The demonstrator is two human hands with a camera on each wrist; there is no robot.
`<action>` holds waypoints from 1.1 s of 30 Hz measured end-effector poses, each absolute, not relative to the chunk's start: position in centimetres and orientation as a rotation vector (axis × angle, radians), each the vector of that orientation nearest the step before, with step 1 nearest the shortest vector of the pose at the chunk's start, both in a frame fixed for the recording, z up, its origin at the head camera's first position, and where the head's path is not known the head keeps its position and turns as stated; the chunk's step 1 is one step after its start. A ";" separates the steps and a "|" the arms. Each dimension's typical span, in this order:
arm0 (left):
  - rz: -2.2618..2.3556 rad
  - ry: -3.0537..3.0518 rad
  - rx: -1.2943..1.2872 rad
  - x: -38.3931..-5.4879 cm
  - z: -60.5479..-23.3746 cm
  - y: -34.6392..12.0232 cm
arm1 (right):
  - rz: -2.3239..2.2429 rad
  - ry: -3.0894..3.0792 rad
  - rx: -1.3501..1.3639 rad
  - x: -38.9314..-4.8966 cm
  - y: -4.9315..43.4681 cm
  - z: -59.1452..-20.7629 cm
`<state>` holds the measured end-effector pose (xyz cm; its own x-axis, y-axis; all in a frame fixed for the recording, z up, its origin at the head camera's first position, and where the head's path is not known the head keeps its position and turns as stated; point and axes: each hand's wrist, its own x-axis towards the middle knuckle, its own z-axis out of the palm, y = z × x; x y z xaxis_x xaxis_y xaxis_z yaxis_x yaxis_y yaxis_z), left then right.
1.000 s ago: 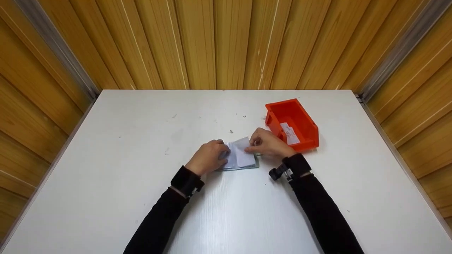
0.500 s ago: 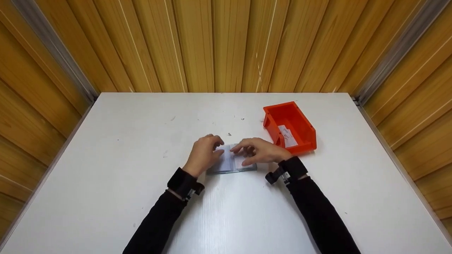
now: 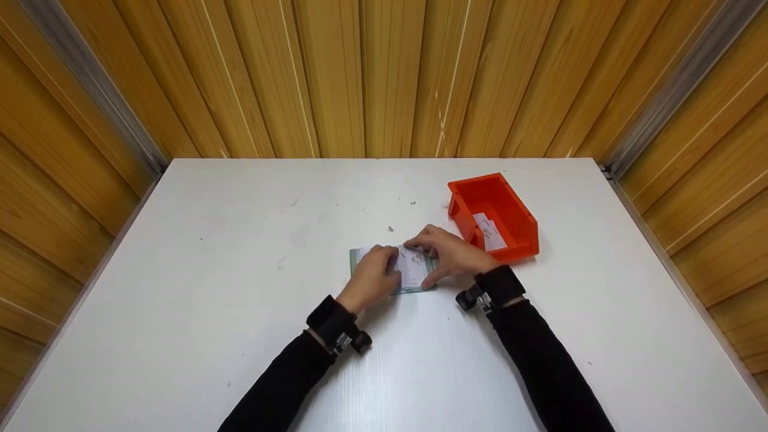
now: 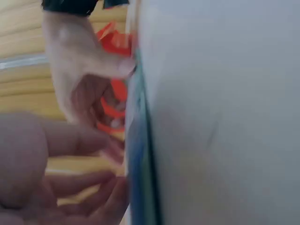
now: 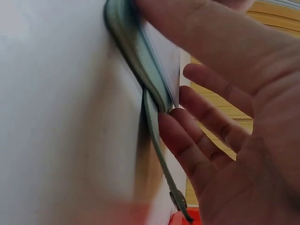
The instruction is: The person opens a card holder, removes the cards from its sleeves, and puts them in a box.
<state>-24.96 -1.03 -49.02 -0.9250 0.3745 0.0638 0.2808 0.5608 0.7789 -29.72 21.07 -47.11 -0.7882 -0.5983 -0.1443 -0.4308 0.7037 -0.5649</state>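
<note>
A small green card holder point(image 3: 353, 264) with clear sleeves lies spread on the white table. A printed white card point(image 3: 413, 270) shows on its right side. My left hand point(image 3: 373, 277) is over the middle of the holder, fingertips at the sleeves; thumb and fingers stand apart in the blurred left wrist view. At the right side, my right hand point(image 3: 457, 257) holds the holder between the thumb at the near edge and the fingers at the far edge. A thin green strap point(image 5: 157, 140) with a snap button hangs out beside those fingers.
An orange bin point(image 3: 510, 219) stands behind the right hand, with white papers point(image 3: 490, 231) inside. Wood-patterned panels point(image 3: 384, 78) rise behind the white table point(image 3: 252, 312) and along both sides.
The right hand has let go of the lifted sleeve page, reached to the middle, then drawn back to the right edge. The left hand has moved right onto the holder's middle. The printed card now shows.
</note>
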 end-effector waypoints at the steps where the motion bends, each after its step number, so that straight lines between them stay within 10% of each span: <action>1: 1.370 2.638 0.479 -24.9 -49.1 -0.7 | -0.744 2.596 -0.808 -29.7 21.1 -47.2; 13: 1.991 2.046 -0.178 -25.6 -48.1 0.8 | -0.794 2.577 -0.767 -30.1 21.5 -48.0; 33: 1.763 2.288 -0.087 -25.9 -49.6 0.5 | -0.774 2.584 -0.837 -30.1 20.9 -48.5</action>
<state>-25.91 0.48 -49.64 -0.9665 0.1054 -0.2339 -0.1993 0.2655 0.9433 -30.12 20.86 -48.50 -0.7786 -0.6144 -0.1276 -0.4431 0.6823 -0.5815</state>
